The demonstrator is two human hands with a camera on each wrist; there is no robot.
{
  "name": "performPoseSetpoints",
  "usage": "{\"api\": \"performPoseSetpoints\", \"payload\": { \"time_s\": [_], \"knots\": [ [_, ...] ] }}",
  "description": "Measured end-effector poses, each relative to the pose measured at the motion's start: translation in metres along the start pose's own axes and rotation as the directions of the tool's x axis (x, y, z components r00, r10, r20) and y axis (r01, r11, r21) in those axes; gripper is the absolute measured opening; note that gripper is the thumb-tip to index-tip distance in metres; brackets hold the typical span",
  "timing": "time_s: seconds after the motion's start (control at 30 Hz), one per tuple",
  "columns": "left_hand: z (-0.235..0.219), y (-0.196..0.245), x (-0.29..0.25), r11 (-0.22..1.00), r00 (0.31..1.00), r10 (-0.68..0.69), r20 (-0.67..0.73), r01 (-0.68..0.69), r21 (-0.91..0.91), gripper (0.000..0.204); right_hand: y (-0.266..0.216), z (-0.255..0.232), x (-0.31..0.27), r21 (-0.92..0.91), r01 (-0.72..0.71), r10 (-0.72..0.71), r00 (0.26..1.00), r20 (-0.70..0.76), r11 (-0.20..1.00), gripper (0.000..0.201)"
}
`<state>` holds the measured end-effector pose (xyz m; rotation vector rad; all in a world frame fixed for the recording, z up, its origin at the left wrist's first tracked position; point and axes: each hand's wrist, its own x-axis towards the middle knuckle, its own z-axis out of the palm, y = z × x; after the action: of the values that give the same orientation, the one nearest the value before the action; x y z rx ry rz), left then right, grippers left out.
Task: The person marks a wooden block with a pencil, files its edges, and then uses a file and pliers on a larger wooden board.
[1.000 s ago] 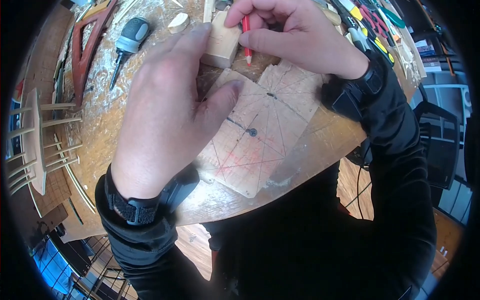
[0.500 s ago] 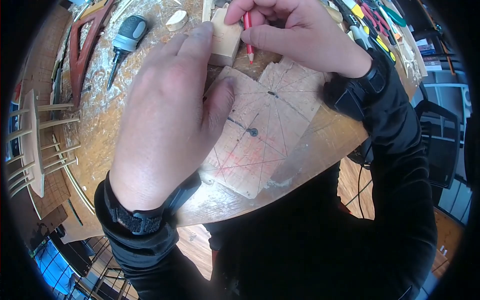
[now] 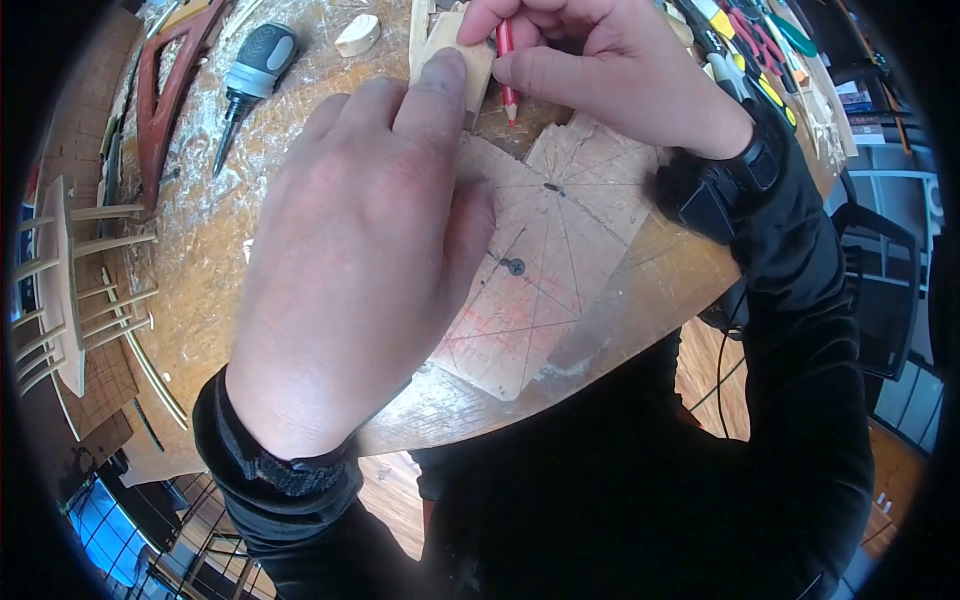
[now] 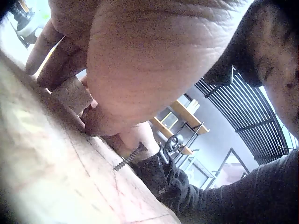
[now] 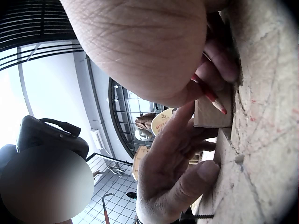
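My left hand [image 3: 350,230] lies over the near left side of a small wooden block [image 3: 482,72], its index fingertip on the block's top. The fingers look fairly straight, with the thumb apart from the block and low over a flat wooden board [image 3: 590,250]. In my right hand [image 3: 635,85] a red pencil [image 3: 511,102] is pinched, tip down beside the block; the index fingertip meets the block's top. Behind the pencil tip, the block's side [image 5: 212,114] shows in the right wrist view. Ruled lines radiate across the board, and a dark screw [image 4: 131,156] stands up from it.
A screwdriver [image 3: 260,70], a small pale wood piece [image 3: 358,37] and a reddish-brown angular frame [image 3: 160,120] lie at the upper left. A ribbed wooden model [image 3: 70,285] stands at the left edge. Hand tools [image 3: 745,50] crowd the upper right.
My left hand has shifted right and forward, with its index finger now farther over the block's top. My right hand and the pencil have moved slightly right.
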<state>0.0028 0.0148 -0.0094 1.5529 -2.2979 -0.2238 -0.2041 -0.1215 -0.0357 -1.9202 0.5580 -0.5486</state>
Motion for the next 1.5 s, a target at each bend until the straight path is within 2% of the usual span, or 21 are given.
{"api": "performPoseSetpoints", "payload": {
  "time_s": [0.1, 0.2, 0.4, 0.5, 0.7, 0.83, 0.9, 1.03, 1.1, 1.5],
  "knots": [
    [0.0, 0.001, 0.0, 1.0, 1.0, -0.011, 0.002, 0.011, -0.005, 0.062, -0.006, -0.001, 0.0, -0.055, -0.04, 0.04, 0.999, 0.002, 0.998, 0.019],
    [0.0, 0.001, 0.0, 1.0, 1.0, -0.022, 0.005, 0.022, -0.016, 0.063, -0.013, -0.001, 0.0, -0.027, -0.077, 0.077, 0.997, 0.005, 0.997, 0.019],
    [0.0, 0.001, 0.0, 1.0, 1.0, -0.015, -0.003, 0.015, -0.008, 0.062, 0.0, -0.001, 0.0, -0.037, 0.01, -0.01, 1.0, 0.005, 0.999, 0.02],
    [0.0, 0.001, 0.0, 1.0, 1.0, -0.018, 0.0, 0.018, -0.004, 0.063, -0.007, 0.0, 0.0, -0.053, -0.045, 0.045, 0.999, 0.007, 0.998, 0.021],
    [0.0, 0.002, 0.0, 0.999, 1.0, -0.026, 0.001, 0.026, -0.023, 0.064, -0.008, 0.0, 0.0, -0.041, -0.07, 0.07, 0.998, 0.006, 0.997, 0.022],
    [0.0, 0.002, 0.0, 1.0, 1.0, -0.006, -0.005, 0.006, -0.021, 0.064, -0.002, -0.001, 0.0, 0.01, -0.016, 0.016, 1.0, 0.002, 1.0, 0.022],
    [0.001, 0.003, -0.001, 1.0, 1.0, 0.004, -0.01, -0.004, -0.018, 0.064, -0.01, -0.002, 0.0, -0.024, -0.061, 0.062, 0.998, 0.013, 0.998, 0.021],
    [-0.001, 0.003, 0.0, 0.999, 1.0, 0.009, -0.006, -0.009, -0.038, 0.065, -0.021, 0.004, -0.003, -0.114, -0.042, 0.039, 0.999, -0.03, 0.993, 0.021],
    [-0.001, 0.003, 0.0, 0.999, 1.0, 0.014, -0.011, -0.014, -0.032, 0.066, -0.014, -0.002, 0.0, -0.017, -0.09, 0.09, 0.996, 0.017, 0.996, 0.021],
    [-0.001, 0.003, -0.001, 0.999, 1.0, 0.016, -0.013, -0.017, -0.048, 0.067, -0.016, 0.001, -0.003, 0.021, -0.065, 0.065, 0.998, 0.011, 0.998, 0.018]
  ]
}}
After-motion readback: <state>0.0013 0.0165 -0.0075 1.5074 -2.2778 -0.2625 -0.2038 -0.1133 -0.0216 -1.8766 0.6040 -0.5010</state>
